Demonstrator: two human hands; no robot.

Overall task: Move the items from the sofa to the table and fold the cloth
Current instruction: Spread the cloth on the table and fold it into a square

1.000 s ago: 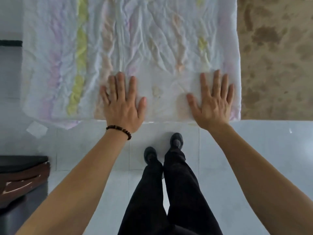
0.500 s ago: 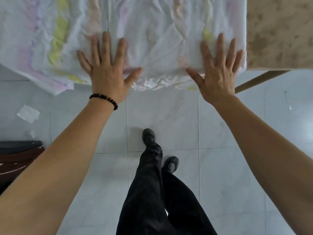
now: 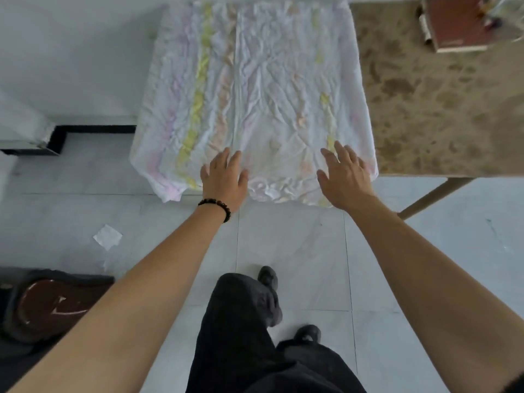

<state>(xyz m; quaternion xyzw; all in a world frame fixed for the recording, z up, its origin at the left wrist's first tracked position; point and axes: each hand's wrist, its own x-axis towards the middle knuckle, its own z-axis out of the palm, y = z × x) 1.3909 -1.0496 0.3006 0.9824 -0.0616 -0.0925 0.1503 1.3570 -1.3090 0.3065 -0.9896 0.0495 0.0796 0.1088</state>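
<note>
The cloth [image 3: 255,95] lies spread flat over the left end of the table [image 3: 442,109], its near edge hanging a little over the table's near edge and its left side draped past the table's left edge. It is crumpled all over, with pale yellow, pink and orange stripes running front to back.

A second ago both palms lay pressed flat on the cloth close to the near edge; now they have slid back to that edge and lifted somewhat, and the person has stepped away from the table. That looks like the end of a smoothing pass, so the cloth seems ready for a fold, which has not yet begun.

The left hand [image 3: 224,180], with a bead bracelet [image 3: 217,207] at the wrist, hovers at the near edge with its fingers extended and close together, holding nothing. The right hand [image 3: 344,177] sits near the cloth's near right corner, fingers spread and slightly curled, its grip wide and empty. Both arms reach forward, nearly straight.

A book [image 3: 453,22] rests at the table's far right corner. A scrap of paper [image 3: 107,236] lies on the floor [image 3: 283,236].
</note>
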